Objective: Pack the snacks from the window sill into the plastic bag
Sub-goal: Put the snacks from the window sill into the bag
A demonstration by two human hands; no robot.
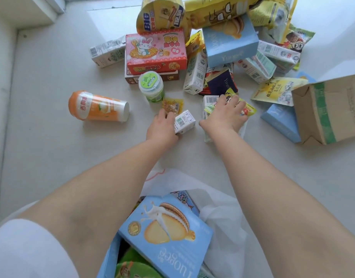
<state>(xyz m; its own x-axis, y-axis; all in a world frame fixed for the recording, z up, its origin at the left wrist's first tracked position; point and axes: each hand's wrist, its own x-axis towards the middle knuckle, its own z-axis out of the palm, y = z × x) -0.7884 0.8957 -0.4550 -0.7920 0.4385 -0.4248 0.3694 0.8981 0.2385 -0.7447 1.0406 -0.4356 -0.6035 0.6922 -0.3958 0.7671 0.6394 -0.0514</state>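
My left hand (162, 127) grips a small white carton (185, 121) on the white window sill (52, 137). My right hand (225, 115) presses down on a yellow snack packet (247, 109) and a white carton (209, 101) beneath it. The white plastic bag (222, 217) lies open at the near edge, between my arms. A blue biscuit box (168, 233) and green packets are inside it. A heap of snacks fills the far side of the sill.
An orange cup (98, 106) lies on its side at the left. A green tub (151, 87) stands upright by a pink rabbit box (155, 52). Blue boxes (230, 45), white cartons and yellow bags pile behind. A brown cardboard box (331, 111) lies at the right.
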